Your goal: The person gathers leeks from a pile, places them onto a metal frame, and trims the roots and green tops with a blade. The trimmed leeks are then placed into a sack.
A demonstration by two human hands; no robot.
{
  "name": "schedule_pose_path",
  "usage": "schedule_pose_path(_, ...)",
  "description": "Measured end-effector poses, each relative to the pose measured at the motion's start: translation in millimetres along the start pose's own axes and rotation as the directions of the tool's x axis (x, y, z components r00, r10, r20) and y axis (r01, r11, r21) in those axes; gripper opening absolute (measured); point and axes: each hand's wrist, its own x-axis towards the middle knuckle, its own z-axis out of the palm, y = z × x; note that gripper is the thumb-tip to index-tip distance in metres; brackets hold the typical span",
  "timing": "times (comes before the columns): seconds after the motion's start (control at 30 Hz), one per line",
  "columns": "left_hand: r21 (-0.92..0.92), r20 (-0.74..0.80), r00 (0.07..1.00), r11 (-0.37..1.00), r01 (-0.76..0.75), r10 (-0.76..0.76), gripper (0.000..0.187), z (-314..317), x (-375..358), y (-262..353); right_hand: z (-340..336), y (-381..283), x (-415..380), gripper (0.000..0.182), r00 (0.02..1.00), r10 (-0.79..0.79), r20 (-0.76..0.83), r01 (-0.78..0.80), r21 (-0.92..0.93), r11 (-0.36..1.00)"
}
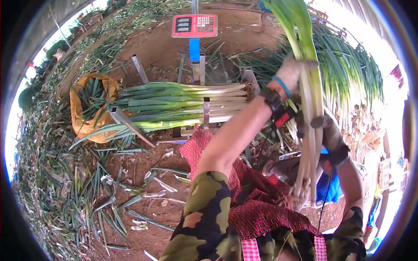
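Observation:
Several long green onions (311, 95) stand nearly upright in front of my body, green leaves up and root ends down. My left hand (292, 74), in a pale glove, is closed around them at the upper white part. Lower down, my right hand (330, 132) in a dirty dark glove grips the same stalks, its thumb laid across them. To the left, a pile of green onions (183, 102) lies flat on a metal rack with upright posts, white ends pointing right.
A red scale display (194, 26) stands on a post behind the rack. An orange sack (78, 108) surrounds the pile's leaf ends. More green onions (344, 65) are heaped at the right. Cut leaves (117, 213) litter the soil. A red patterned cloth (261, 209) covers my lap.

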Motion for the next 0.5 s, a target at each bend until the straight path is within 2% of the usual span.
schedule_pose_path(0.03, 0.022, -0.033, 0.999, 1.0, -0.015, 0.016, 0.034, -4.6, -8.7, 32.3, -8.1, 1.8, 16.1, 0.039, 0.999, -0.036, 0.001, 0.035, -0.171, 0.985)
schedule_pose_path(0.1, 0.19, -0.054, 0.961, 0.948, -0.255, 0.27, 0.035, -22.2, -17.2, 71.1, 24.1, -16.8, 45.0, 0.034, 0.993, -0.094, 0.074, 0.104, -0.146, 0.984)
schedule_pose_path(0.13, 0.26, -0.066, 0.923, 0.9, -0.351, 0.379, 0.037, -34.1, -19.6, 88.4, 34.2, -19.5, 70.9, 0.041, 0.983, -0.12, 0.137, 0.15, -0.234, 0.961)
schedule_pose_path(0.17, 0.297, -0.162, 0.867, 0.861, -0.413, 0.471, 0.036, -51.9, -16.6, 98.3, 44.2, -22.2, 96.8, 0.051, 0.969, -0.146, 0.199, 0.204, -0.315, 0.927)
schedule_pose_path(0.2, 0.354, -0.207, 0.836, 0.835, -0.421, 0.509, 0.035, -67.6, -23.8, 111.2, 74.1, -32.0, 104.8, 0.054, 0.923, -0.297, 0.244, 0.382, -0.495, 0.78)
schedule_pose_path(0.23, 0.41, -0.25, 0.801, 0.808, -0.422, 0.545, 0.033, -82.9, -31.2, 124.4, 90.3, -34.4, 116.8, 0.063, 0.916, -0.339, 0.212, 0.391, -0.65, 0.651)
schedule_pose_path(0.27, 0.368, -0.282, 0.743, 0.783, -0.501, 0.607, 0.035, -89.0, -43.3, 133.3, 106.6, -36.7, 128.9, 0.073, 0.907, -0.381, 0.18, 0.366, -0.784, 0.501)
schedule_pose_path(0.3, 0.397, -0.315, 0.67, 0.735, -0.55, 0.672, 0.033, -112.3, -42.7, 136.8, 121.4, -26.8, 144.1, 0.079, 0.815, -0.554, 0.17, 0.454, -0.782, 0.427)
schedule_pose_path(0.33, 0.441, -0.341, 0.686, 0.754, -0.487, 0.643, 0.027, -133.1, -50.7, 142.2, 134.8, -24.9, 156.4, 0.084, 0.818, -0.551, 0.161, 0.441, -0.791, 0.424)
schedule_pose_path(0.4, 0.426, -0.417, 0.665, 0.78, -0.459, 0.619, 0.026, -177.9, -69.1, 144.2, 151.6, -5.4, 192.5, 0.093, 0.714, -0.665, 0.218, 0.469, -0.854, 0.224)
schedule_pose_path(0.43, 0.341, -0.47, 0.672, 0.82, -0.46, 0.573, 0.031, -186.9, -81.6, 142.4, 165.0, 1.1, 204.6, 0.096, 0.757, -0.629, 0.178, 0.409, -0.88, 0.243)
schedule_pose_path(0.47, 0.253, -0.515, 0.681, 0.851, -0.46, 0.521, 0.036, -196.2, -94.2, 141.2, 173.6, 11.7, 222.1, 0.095, 0.756, -0.627, 0.185, 0.379, -0.906, 0.189)
schedule_pose_path(0.5, 0.232, -0.546, 0.707, 0.892, -0.388, 0.449, 0.034, -219.1, -109.4, 137.5, 179.4, 26.7, 243.3, 0.093, 0.758, -0.625, 0.187, 0.343, -0.929, 0.138)
